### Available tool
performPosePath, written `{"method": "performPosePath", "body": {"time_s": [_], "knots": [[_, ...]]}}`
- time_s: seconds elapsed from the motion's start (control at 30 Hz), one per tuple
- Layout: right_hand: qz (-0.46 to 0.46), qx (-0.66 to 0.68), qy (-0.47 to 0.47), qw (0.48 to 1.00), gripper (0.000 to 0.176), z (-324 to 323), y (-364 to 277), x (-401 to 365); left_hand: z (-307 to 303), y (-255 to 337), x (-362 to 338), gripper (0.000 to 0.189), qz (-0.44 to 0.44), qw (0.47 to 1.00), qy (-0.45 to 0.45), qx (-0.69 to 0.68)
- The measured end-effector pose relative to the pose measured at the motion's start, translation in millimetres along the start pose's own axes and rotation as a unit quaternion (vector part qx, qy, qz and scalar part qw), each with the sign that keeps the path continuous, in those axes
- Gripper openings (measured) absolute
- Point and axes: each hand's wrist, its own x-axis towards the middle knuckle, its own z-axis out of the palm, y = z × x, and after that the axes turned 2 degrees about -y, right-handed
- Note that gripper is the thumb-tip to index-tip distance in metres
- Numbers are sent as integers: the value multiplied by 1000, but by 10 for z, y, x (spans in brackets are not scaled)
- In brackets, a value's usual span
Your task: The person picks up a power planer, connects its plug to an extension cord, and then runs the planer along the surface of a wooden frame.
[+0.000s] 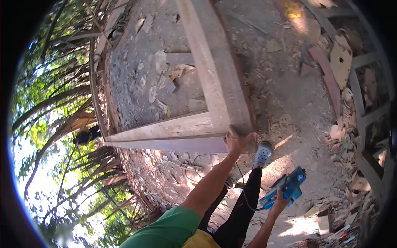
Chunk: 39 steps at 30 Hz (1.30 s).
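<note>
At the near corner of a large wooden frame [219, 78], my left hand [237, 141] is closed over the timber, thumb towards the right. Long planed boards meet at that corner, one running up the view and another off to the left. My right hand [280, 202] grips a blue electric hand planer [294, 184] low on the right, apart from the frame. A dark power cord [245, 194] loops from the planer's rear past my leg. The planer's underside is hidden.
My foot in a grey clog [262, 155] stands beside the frame corner. Wood scraps and shavings litter the dirt ground [285, 99]. Slatted timber frames [364, 120] line the right edge. Another person [87, 136] appears far left among trees and poles. The view is tilted sideways.
</note>
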Motion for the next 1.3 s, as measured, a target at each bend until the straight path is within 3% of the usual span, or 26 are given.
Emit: {"method": "performPosePath", "body": {"time_s": [0.17, 0.27, 0.3, 0.33, 0.43, 0.5, 0.57, 0.63, 0.8, 0.93, 1.1, 1.2, 1.23, 1.3], "knots": [[-18, -76, -88, 993, 57, 372, -324, -276, -192, -55, 0, 124, -13, 997, -66, -30], [-105, -159, -174, 966, 68, 703, -258, -278, -360, -224, 20, 101, 26, 995, -86, -54], [-143, -185, -164, 958, 73, 947, -386, -448, -425, -283, 50, 95, 40, 991, -110, -61], [-164, -173, -189, 953, 67, 1220, -475, -567, -467, -352, 69, 90, 60, 986, -138, -70], [-225, -168, -260, 924, 52, 1898, -785, -778, -342, -886, 139, 80, 76, 990, 33, -111], [-226, -220, -327, 891, 64, 2292, -943, -663, -532, -1339, 214, 81, -4, 988, 89, -128], [-223, -207, -323, 896, 56, 2654, -1064, -677, -661, -1932, 341, 86, -88, 970, 163, -155], [-218, -194, -307, 906, 52, 3003, -1036, -723, -889, -2503, 474, 95, -184, 952, 168, -176], [-221, -220, -258, 915, 51, 3370, -999, -907, -1243, -3505, 725, 116, -257, 935, 128, -208], [-200, -171, -286, 922, 50, 3381, -955, -838, -1405, -3622, 915, 127, -258, 941, 15, -216], [-161, -188, -323, 914, 50, 3340, -1063, -733, -1325, -3544, 1105, 134, -284, 944, -4, -169], [-192, -262, -173, 930, 47, 3438, -1239, -398, -1350, -3542, 1167, 134, -290, 944, -16, -159], [-237, -294, -225, 898, 48, 3253, -1301, 127, -1345, -3530, 1157, 134, -292, 943, -17, -161], [-301, -371, -181, 860, 48, 3378, -1325, 53, -1319, -3503, 1155, 133, -293, 943, -19, -157]]}}
